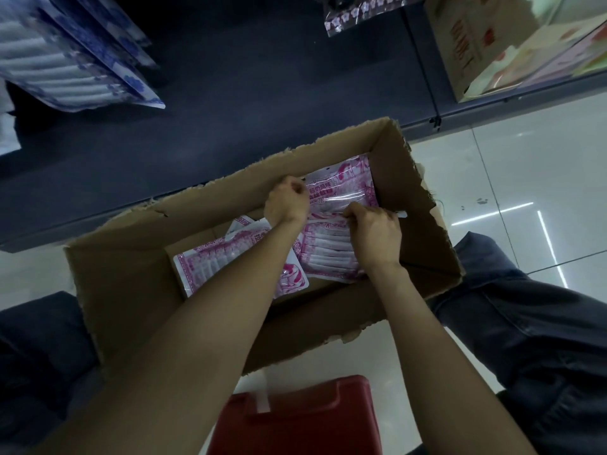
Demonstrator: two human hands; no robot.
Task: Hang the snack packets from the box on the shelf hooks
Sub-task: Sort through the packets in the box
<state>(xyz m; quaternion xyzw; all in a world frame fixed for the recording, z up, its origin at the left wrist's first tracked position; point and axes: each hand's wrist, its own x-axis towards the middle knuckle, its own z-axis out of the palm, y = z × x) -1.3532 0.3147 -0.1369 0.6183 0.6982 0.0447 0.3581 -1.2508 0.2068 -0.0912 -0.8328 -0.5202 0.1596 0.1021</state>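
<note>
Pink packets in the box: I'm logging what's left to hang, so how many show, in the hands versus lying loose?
Pink packet gripped by left hand and right hand: 1
Pink packets lying loose in the cardboard box: 2
Total visible: 3

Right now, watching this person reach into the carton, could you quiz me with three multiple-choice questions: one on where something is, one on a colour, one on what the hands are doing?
1. Where are the pink packets?
A. Inside the cardboard box
B. On the red stool
C. Spread on the floor

2. What colour are the packets hanging at upper left?
A. Green
B. Blue and white
C. Yellow

3. What are the hands doing?
A. Resting on the knees
B. Closing the box
C. Gripping a packet in the box

Answers:
1 A: the pink packets lie within the cardboard box.
2 B: the hanging packets have blue-and-white print.
3 C: the left hand and right hand pinch the upper packet.
</note>
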